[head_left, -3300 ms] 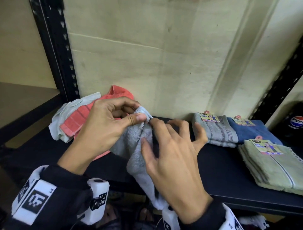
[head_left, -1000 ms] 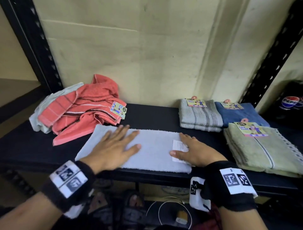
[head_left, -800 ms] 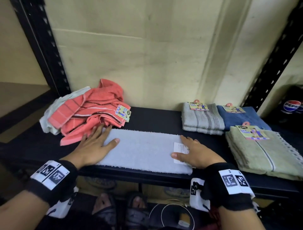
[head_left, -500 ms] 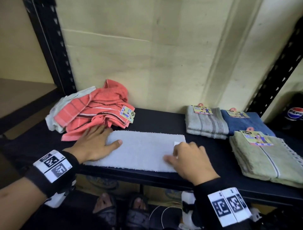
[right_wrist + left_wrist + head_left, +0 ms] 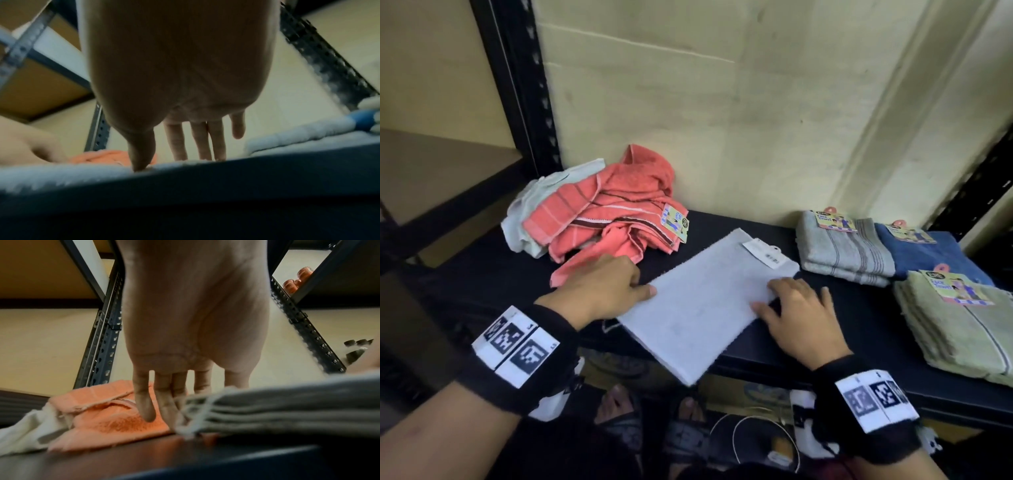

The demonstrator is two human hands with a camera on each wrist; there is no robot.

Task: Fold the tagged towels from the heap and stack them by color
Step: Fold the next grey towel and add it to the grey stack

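Observation:
A light grey folded towel lies diagonally on the black shelf, its near corner hanging over the front edge and its white tag at the far end. My left hand touches the towel's left edge with straight fingers. My right hand rests flat on its right edge, fingers straight. The heap of coral towels with a whitish towel sits at the back left. Folded stacks stand at the right: grey striped, blue, green.
Black perforated rack posts flank the shelf, and a cream wall closes it behind. Below the front edge are sandalled feet and white cables. Bare shelf lies between the grey towel and the stacks.
The grey towel has turned from lying along the shelf to a diagonal, its near end now over the front edge. My right hand slid from the tag end to the towel's right side.

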